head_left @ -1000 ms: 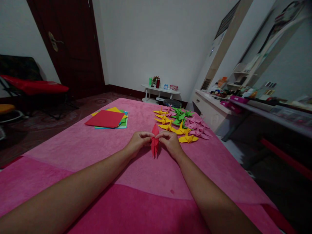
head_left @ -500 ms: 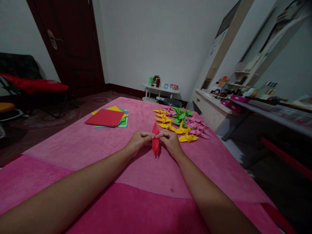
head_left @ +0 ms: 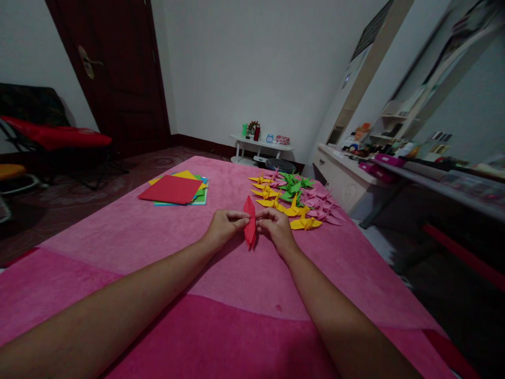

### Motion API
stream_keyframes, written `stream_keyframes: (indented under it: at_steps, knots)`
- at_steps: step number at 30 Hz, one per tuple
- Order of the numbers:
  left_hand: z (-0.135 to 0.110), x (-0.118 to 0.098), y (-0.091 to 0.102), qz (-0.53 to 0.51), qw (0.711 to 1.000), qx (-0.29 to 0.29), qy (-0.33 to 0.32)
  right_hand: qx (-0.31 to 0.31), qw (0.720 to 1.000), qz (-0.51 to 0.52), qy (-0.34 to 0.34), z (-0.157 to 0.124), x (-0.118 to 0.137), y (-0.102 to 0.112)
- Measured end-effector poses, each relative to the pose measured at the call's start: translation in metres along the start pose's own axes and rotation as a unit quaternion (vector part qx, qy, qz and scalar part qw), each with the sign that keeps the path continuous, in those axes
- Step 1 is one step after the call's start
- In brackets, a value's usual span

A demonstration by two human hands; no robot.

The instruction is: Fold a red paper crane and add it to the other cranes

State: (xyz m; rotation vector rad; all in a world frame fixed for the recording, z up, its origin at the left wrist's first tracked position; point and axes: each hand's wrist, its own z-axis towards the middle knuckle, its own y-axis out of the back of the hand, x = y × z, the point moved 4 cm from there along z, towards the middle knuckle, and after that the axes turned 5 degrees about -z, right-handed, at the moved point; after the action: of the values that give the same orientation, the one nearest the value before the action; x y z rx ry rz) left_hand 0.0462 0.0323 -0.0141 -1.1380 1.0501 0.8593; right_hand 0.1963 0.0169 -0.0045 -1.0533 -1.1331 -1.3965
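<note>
A narrow red folded paper [head_left: 250, 226], pointed at both ends, is held upright just above the pink cloth. Thumb and forefinger of my left hand [head_left: 225, 227] pinch its left side near the middle. My right hand [head_left: 277, 227] is at the paper's right edge, its bent thumb and fingers slightly apart and not visibly gripping it. Beyond the right hand stand folded paper cranes: yellow cranes [head_left: 292, 210] closest, then green cranes [head_left: 292, 184] and pink cranes [head_left: 321, 204]. To the left lies a stack of square paper sheets [head_left: 171, 189], red on top, with yellow, green and blue edges showing.
A pink cloth [head_left: 221, 279] covers the table. Past its far edge is a low white shelf [head_left: 262, 143] with small items. At the right stands a dresser [head_left: 341, 173] crowded with bottles. A red folding chair [head_left: 59, 138] and a dark door [head_left: 110, 68] are at the left.
The fingertips of my right hand have drawn back from the front of the red paper to its right edge. The paper has turned and shifted slightly left, still in my left hand.
</note>
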Motion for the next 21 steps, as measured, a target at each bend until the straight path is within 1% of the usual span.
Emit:
stream_keyframes:
  at_steps: [3,8,10,12,16,21]
  knots:
    - [0.002,-0.002,0.002,0.019,0.999,-0.033,-0.020,0.001,1.000,0.014,-0.007,0.001,-0.002,0.000]
    - [0.004,-0.005,0.006,0.050,0.995,-0.077,-0.050,0.053,0.997,-0.048,0.024,-0.001,-0.005,-0.007]
    - [0.004,-0.006,0.008,0.058,0.993,-0.087,-0.063,0.061,0.995,-0.068,0.030,-0.001,-0.006,-0.009]
    - [0.004,-0.007,0.008,0.063,0.992,-0.088,-0.066,0.056,0.994,-0.083,0.034,-0.001,-0.006,-0.011]
    - [0.003,-0.005,0.007,0.064,0.993,-0.085,-0.048,0.037,0.993,-0.108,0.034,0.000,-0.008,-0.010]
    - [0.003,-0.003,0.006,0.049,0.996,-0.063,-0.044,0.028,0.991,-0.126,0.031,0.001,-0.014,-0.008]
